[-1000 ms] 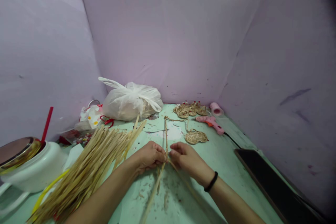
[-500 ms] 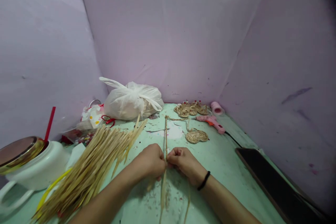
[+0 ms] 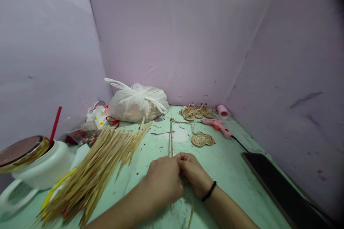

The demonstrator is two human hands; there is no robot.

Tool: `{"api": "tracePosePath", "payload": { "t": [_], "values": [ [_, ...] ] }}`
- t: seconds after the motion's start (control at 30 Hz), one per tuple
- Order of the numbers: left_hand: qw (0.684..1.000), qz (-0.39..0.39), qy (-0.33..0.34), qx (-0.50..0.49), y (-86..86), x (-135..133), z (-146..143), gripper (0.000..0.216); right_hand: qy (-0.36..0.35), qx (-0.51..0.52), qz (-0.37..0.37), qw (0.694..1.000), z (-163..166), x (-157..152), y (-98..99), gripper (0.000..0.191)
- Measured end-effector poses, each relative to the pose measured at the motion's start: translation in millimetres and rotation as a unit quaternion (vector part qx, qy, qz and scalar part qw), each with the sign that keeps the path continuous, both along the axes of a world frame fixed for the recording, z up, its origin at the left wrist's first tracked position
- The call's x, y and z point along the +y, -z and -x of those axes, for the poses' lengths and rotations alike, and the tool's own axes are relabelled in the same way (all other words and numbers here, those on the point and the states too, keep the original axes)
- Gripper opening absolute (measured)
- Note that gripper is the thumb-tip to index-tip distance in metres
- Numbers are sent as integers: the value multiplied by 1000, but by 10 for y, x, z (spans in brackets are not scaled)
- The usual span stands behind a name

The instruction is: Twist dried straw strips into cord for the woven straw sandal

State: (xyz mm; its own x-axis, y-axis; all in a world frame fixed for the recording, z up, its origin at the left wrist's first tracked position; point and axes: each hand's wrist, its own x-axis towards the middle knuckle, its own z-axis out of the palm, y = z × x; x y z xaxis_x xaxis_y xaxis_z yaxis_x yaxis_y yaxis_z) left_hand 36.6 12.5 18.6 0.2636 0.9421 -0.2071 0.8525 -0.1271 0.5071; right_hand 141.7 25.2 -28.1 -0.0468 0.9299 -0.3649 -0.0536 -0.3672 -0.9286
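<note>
A thin twisted straw cord [image 3: 171, 139] runs toward me across the table, bends at its far end and leads to a coiled oval straw piece [image 3: 202, 139]. My right hand [image 3: 195, 172] pinches the near end of this cord. Pressed close against it, my left hand [image 3: 165, 180] is closed over the loose straw strands at the cord's end; its fingertips are hidden and the hand is slightly blurred. One strand [image 3: 191, 211] hangs below my right hand.
A bundle of dry straw strips [image 3: 99, 168] lies left, beside a white lidded mug [image 3: 51, 164]. Further back are a tied white plastic bag [image 3: 137, 103], several straw coils [image 3: 195, 112], a pink glue gun [image 3: 217, 124] and a pink roll [image 3: 223, 112]. A dark phone [image 3: 279, 189] lies right.
My left hand has moved right and nearer to me, now overlapping the fingers of my right hand. The right hand keeps its pinch. The view has shifted slightly.
</note>
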Motion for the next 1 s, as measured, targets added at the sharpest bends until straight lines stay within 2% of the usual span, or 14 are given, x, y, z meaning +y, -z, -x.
{"api": "tracePosePath", "payload": {
  "t": [0.07,0.1,0.13,0.23,0.3,0.4,0.47,0.63,0.7,0.8,0.9,1.0],
  "values": [
    [998,-3,-40,-43,-17,112,85,17,-32,27,6,999,-42,-3,1,7],
    [992,16,-83,-90,-15,164,120,20,-44,44,9,998,-61,-3,4,9],
    [979,70,-127,-144,-2,205,146,25,-54,60,9,997,-76,-2,6,12],
    [905,251,-148,-311,86,255,176,23,-77,111,-7,991,-102,5,12,15],
    [874,292,-139,-363,165,249,176,14,-94,118,-16,988,-114,16,19,13],
    [893,253,-153,-340,259,245,177,9,-105,53,-38,992,-139,46,41,8],
    [903,227,-139,-338,289,254,177,7,-107,-4,-66,992,-156,71,62,6],
    [899,219,-119,-360,303,267,150,13,-119,-59,-123,983,-172,93,98,4],
    [911,199,-127,-339,328,266,127,15,-123,-109,-150,975,-184,84,91,3],
    [930,153,-137,-306,381,264,89,14,-107,-255,-184,943,-227,61,44,6],
    [938,131,-144,-287,397,252,57,14,-73,-352,-160,919,-249,17,-25,13],
    [935,125,-151,-297,365,232,50,19,-70,-324,-123,935,-188,-56,-64,13]
  ]
}}
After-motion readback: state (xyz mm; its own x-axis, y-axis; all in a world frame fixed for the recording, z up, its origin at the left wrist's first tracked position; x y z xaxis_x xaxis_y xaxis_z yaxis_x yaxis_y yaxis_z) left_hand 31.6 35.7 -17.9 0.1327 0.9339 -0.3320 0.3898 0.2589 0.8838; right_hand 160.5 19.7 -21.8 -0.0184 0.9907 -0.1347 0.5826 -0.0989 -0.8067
